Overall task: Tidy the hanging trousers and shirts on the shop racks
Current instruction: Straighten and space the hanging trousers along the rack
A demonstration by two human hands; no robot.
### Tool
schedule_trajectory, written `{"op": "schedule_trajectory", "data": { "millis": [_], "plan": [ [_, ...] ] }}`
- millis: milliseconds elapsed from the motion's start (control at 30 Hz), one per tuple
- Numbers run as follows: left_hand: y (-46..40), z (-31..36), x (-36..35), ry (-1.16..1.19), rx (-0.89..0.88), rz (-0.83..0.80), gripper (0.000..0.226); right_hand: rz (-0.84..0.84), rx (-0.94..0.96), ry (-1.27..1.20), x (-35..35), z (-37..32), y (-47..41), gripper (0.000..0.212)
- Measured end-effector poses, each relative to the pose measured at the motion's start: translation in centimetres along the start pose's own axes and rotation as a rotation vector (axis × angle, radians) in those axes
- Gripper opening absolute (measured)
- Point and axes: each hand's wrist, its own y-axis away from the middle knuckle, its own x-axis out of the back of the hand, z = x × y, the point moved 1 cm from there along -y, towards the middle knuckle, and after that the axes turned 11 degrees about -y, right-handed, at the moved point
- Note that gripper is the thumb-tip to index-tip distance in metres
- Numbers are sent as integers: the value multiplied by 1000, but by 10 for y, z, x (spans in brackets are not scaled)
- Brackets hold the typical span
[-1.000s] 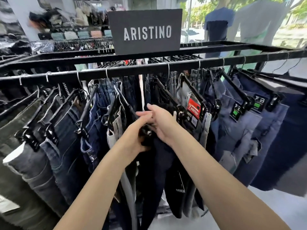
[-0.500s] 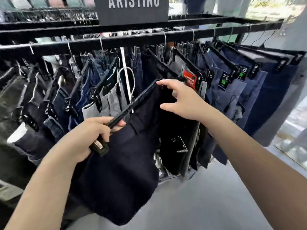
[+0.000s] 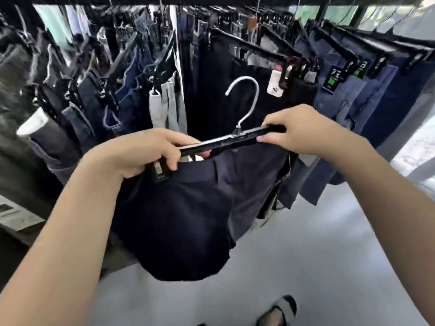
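Observation:
A pair of dark navy trousers (image 3: 188,220) hangs from a black clip hanger (image 3: 226,141) with a white metal hook (image 3: 247,95), held off the rack in front of me. My left hand (image 3: 141,154) grips the hanger's left end by its clip. My right hand (image 3: 299,130) pinches the hanger's right end. The hook points up, free of the black rack rail (image 3: 211,0) above. Behind, several jeans (image 3: 127,95) and blue trousers (image 3: 353,109) hang on the rail.
Dark trousers with a white tag (image 3: 276,83) hang directly behind the hook. Grey garments (image 3: 21,142) crowd the left. The pale floor (image 3: 306,255) lies below, with a sandalled foot (image 3: 277,311) at the bottom edge.
The navy trousers came off the rail and toward me. My right hand moved from the neighbouring trousers to the hanger's right end. The view tilted down.

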Motion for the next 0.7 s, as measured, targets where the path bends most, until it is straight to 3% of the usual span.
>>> {"op": "schedule_trajectory", "data": {
  "millis": [100, 233, 400, 500, 700],
  "plan": [
    [-11, 5, -4, 6, -38, 123, 45, -75, -84, -37, 25, 18, 27, 29],
    [-33, 0, -12, 42, 5, 329, 55, -80, -203, -68, 44, 45, 55, 29],
    [-61, -6, -16, 250, 41, 544, 45, 17, -374, -26, 59, 71, 81, 59],
    [-75, 6, -29, 346, 27, 554, 32, 47, -421, -83, 60, 74, 89, 56],
    [-89, 18, -36, 324, -25, 512, 44, 74, -478, -262, 54, 45, 85, 35]
  ]
}}
